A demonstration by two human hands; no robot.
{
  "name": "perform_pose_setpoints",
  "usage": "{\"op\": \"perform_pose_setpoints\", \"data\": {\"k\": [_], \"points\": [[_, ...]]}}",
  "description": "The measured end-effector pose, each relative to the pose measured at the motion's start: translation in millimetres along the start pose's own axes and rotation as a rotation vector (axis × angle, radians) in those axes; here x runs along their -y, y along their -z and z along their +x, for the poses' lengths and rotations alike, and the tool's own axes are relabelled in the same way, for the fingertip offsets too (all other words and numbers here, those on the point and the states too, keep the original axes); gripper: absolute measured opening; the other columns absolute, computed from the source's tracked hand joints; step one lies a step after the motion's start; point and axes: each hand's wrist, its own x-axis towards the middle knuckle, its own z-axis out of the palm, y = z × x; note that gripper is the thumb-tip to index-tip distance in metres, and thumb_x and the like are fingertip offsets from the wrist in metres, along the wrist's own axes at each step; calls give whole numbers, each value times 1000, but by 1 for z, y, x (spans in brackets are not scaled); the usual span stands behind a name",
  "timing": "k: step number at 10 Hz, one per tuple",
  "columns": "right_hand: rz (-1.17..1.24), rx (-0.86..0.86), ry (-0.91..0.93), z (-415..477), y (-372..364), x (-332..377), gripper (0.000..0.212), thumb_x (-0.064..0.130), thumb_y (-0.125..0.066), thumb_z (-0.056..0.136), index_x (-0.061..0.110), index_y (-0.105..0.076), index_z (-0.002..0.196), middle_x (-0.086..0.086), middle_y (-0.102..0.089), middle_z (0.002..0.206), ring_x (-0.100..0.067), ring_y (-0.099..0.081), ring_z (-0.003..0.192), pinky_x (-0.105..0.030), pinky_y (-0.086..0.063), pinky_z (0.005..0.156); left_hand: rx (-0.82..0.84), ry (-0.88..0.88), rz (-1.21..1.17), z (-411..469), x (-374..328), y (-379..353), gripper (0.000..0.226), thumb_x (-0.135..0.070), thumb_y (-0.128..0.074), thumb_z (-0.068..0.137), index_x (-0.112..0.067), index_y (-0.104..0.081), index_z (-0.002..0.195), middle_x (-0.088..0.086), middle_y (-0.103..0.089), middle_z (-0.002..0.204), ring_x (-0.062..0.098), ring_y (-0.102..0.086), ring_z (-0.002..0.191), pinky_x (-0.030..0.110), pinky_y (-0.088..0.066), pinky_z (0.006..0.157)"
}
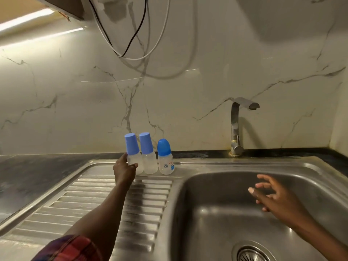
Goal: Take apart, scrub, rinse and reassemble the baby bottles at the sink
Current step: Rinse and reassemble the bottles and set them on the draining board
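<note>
Left hand [124,169] grips the leftmost bottle [136,158]; right hand [271,194] hangs spread; print on rightmost bottle [165,163] unreadable.

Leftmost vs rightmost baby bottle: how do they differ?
The leftmost bottle has a tapered flat-topped cap; the rightmost bottle a rounded, darker dome. Leftmost tilts, gripped by the left hand; rightmost stands upright, untouched. Rightmost carries print; leftmost looks plain. Both: clear bodies, blue caps.

A white marble-look wall [188,87] with grey veins fills the background. A black cable [140,28] and a white cable [163,28] hang looped against it. A dark countertop [28,172] runs along its foot. A light strip [28,18] glows under a cabinet [75,8], upper left.
</note>
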Motion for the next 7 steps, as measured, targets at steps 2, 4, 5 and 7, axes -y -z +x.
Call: {"op": "perform_pose_setpoints", "data": {"k": [2,4,5,7], "points": [[-22,16,-4,1,0,-1,47,27,-73,84,28,-52,126,1,-61,113,-22,-70,79,-31,-54,58,28,13,-12,0,5,-2,57,2,-72,83,-13,-57,135,11,-65,128,29,-60,116,46,-47,104],[-6,4,1,1,-1,-1,48,25,-72,85,26,-52,128,-2,-61,115,-24,-69,80,-29,-52,57,89,-46,20,-5,5,3,68,0,-71,85,-19,-45,144,12,-61,131,31,-58,118,47,-46,102],[-21,9,11,0,0,-1,50,28,-72,85,27,-50,130,-1,-60,116,-22,-69,81,-28,-52,58,85,-54,93,-7,6,7,67,-4,-74,84,-16,-43,143,18,-57,133,35,-55,119,49,-46,97],[-112,-45,49,-5,9,10,48,24,-73,86,26,-52,129,1,-61,112,-22,-68,82,-38,-56,71,57,-68,152,-23,6,28,77,-16,-79,82,-15,-38,148,19,-47,141,36,-48,127,55,-43,104]]}}
